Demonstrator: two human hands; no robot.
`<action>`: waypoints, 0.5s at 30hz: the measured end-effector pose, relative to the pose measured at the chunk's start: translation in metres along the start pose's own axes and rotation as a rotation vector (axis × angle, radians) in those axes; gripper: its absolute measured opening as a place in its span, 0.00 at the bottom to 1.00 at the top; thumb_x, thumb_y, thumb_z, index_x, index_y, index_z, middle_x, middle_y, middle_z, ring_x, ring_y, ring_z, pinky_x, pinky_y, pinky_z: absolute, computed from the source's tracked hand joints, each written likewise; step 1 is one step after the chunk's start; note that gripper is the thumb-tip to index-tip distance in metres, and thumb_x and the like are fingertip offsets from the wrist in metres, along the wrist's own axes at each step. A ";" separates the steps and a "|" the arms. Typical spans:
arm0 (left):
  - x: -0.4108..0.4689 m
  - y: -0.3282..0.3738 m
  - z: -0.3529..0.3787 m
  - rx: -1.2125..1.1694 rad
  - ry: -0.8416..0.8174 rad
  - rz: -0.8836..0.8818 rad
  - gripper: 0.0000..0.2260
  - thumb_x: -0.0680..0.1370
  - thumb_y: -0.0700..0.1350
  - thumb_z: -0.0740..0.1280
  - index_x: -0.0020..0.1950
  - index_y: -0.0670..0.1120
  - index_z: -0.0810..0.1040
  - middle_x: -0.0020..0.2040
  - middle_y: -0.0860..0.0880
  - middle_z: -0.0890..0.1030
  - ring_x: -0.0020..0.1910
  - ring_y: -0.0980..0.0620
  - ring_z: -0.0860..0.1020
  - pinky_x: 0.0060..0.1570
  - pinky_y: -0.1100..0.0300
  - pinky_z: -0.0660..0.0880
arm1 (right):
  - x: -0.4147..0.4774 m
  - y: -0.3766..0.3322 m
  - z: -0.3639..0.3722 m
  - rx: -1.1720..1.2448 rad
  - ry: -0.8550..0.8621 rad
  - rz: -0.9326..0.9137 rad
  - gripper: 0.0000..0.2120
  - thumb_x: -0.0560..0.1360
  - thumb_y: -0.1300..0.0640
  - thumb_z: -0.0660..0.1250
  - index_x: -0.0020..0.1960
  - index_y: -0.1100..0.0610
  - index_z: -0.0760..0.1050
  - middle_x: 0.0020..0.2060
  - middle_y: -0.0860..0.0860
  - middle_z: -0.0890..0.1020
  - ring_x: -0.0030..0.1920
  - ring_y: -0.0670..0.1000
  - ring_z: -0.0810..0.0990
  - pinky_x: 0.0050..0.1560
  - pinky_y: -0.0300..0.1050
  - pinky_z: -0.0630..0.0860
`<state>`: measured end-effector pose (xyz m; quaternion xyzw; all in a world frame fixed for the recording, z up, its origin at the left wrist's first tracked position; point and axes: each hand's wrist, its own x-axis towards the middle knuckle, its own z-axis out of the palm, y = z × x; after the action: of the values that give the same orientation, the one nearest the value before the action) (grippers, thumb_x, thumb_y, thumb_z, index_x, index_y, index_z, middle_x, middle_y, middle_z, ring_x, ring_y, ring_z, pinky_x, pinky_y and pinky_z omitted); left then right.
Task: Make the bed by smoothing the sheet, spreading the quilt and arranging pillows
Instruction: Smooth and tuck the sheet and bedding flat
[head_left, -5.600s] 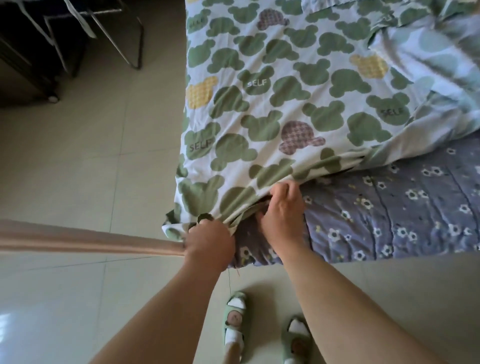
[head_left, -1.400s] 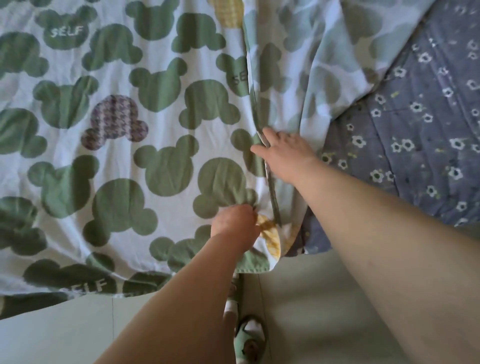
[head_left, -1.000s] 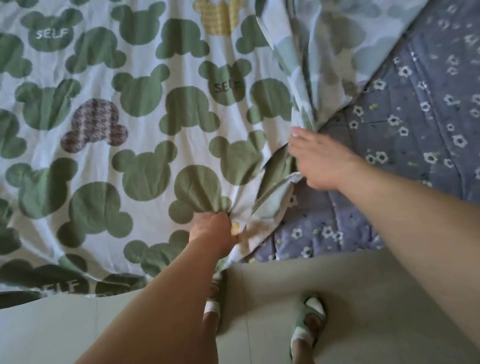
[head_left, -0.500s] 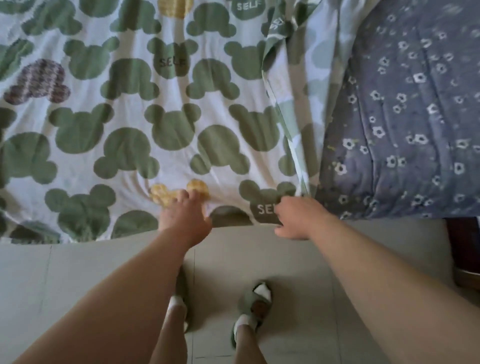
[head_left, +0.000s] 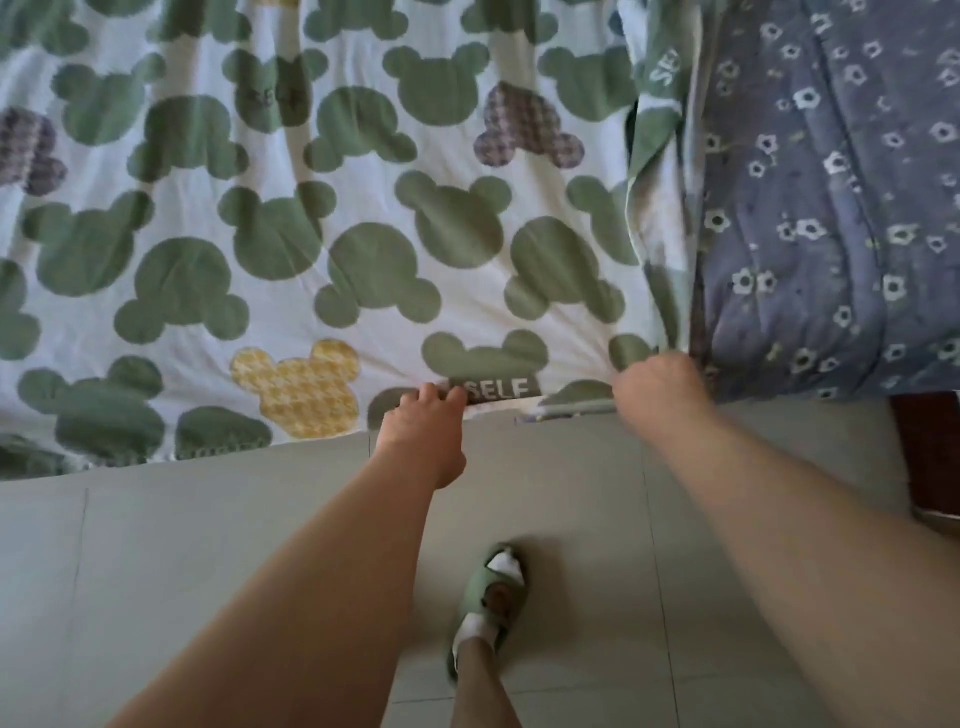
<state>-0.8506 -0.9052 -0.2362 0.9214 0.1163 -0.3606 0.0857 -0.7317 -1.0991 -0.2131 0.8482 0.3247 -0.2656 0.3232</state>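
Note:
The white quilt (head_left: 322, 218) with green bear-head shapes lies spread over most of the bed, its near edge hanging over the side. My left hand (head_left: 423, 426) pinches that near edge beside the "SELF" patch. My right hand (head_left: 660, 382) grips the quilt's near right corner, fingers curled round the cloth. A folded strip of the quilt (head_left: 657, 171) runs up along its right edge. To the right lies the blue-grey flowered sheet (head_left: 831, 208), uncovered. No pillow shows.
Pale floor tiles (head_left: 182, 571) stretch below the bed's edge. My foot in a green slipper (head_left: 491, 597) stands between my arms. A dark brown piece of furniture (head_left: 930, 447) stands at the right edge by the bed's corner.
Both hands have moved right along the quilt's near edge. The quilt now lies flatter and reaches farther over the flowered sheet, with its bunched corner pulled out.

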 end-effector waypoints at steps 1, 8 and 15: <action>0.001 0.001 0.001 -0.001 -0.025 -0.005 0.28 0.76 0.45 0.65 0.73 0.49 0.58 0.67 0.43 0.66 0.66 0.41 0.67 0.59 0.48 0.71 | -0.007 -0.002 0.008 0.042 0.005 -0.010 0.14 0.78 0.62 0.58 0.57 0.54 0.78 0.54 0.50 0.82 0.56 0.53 0.80 0.58 0.45 0.72; 0.006 0.011 -0.007 -0.089 0.010 0.017 0.19 0.77 0.47 0.62 0.68 0.49 0.68 0.65 0.47 0.72 0.62 0.44 0.73 0.56 0.50 0.72 | 0.003 0.028 0.003 0.727 -0.101 0.064 0.12 0.70 0.45 0.64 0.48 0.51 0.76 0.49 0.51 0.81 0.50 0.56 0.79 0.45 0.45 0.73; 0.036 0.049 -0.040 -0.219 0.401 0.198 0.13 0.77 0.44 0.61 0.61 0.50 0.75 0.56 0.50 0.76 0.54 0.48 0.74 0.51 0.56 0.70 | 0.037 0.068 -0.015 0.694 0.371 0.353 0.17 0.76 0.50 0.64 0.59 0.59 0.67 0.56 0.58 0.74 0.52 0.63 0.77 0.42 0.50 0.70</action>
<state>-0.7858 -0.9366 -0.2276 0.9667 0.0784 -0.1457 0.1953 -0.6555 -1.1136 -0.2026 0.9826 0.1186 -0.1428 -0.0047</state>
